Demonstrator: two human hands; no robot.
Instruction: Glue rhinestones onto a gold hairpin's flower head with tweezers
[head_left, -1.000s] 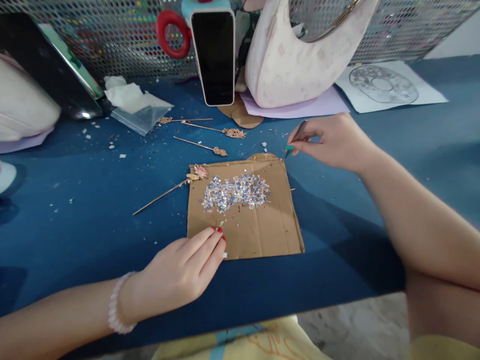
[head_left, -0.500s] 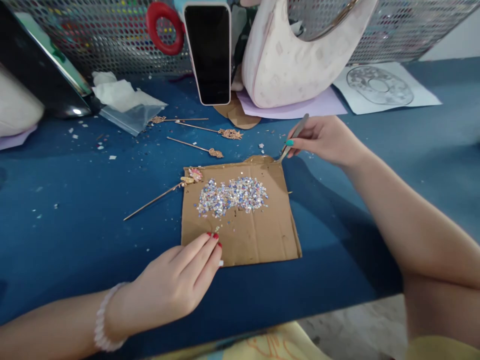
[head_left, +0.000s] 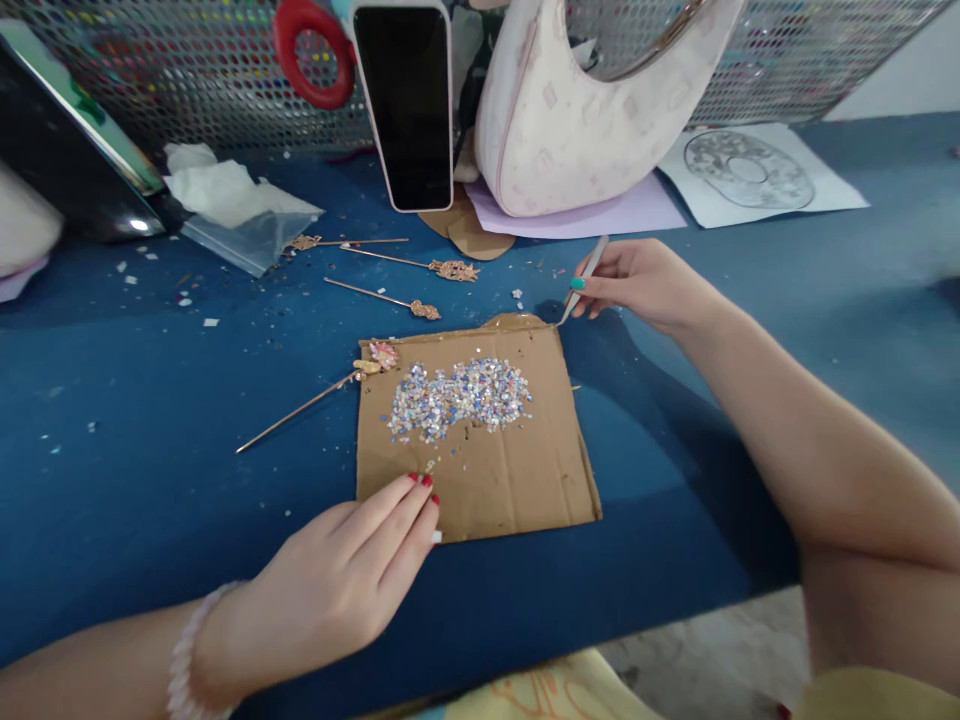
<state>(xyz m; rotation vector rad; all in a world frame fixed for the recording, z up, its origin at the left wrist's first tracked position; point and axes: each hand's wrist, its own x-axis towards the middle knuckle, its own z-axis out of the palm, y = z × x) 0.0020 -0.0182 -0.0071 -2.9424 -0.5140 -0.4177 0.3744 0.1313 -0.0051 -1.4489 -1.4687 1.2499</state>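
Observation:
My right hand [head_left: 637, 285] pinches a pair of metal tweezers [head_left: 589, 275], tips down at the far right corner of a cardboard piece [head_left: 517, 480]. My left hand [head_left: 349, 565] lies flat on the cardboard's near left corner, fingers stretched out. A heap of small blue, white and pinkish sparkling chips [head_left: 480, 392] is spread over the cardboard between the hands. On its far left corner rests the decorated end of a hairpin [head_left: 307, 405], with a pink flower; the pin's shaft reaches out over the blue table.
Several gold hairpins [head_left: 424, 310] lie beyond the cardboard. Behind them stand a phone [head_left: 405, 110] and a white handbag [head_left: 592, 140]. A plastic bag with tissue [head_left: 247, 215] is at the left, a printed sheet [head_left: 750, 180] at the back right. Loose chips dot the blue table [head_left: 150, 420].
The view has shifted slightly, so everything sits a little further left. The tweezers have turned slightly in my right hand, their tips still by the corner. My left hand stays on the cardboard.

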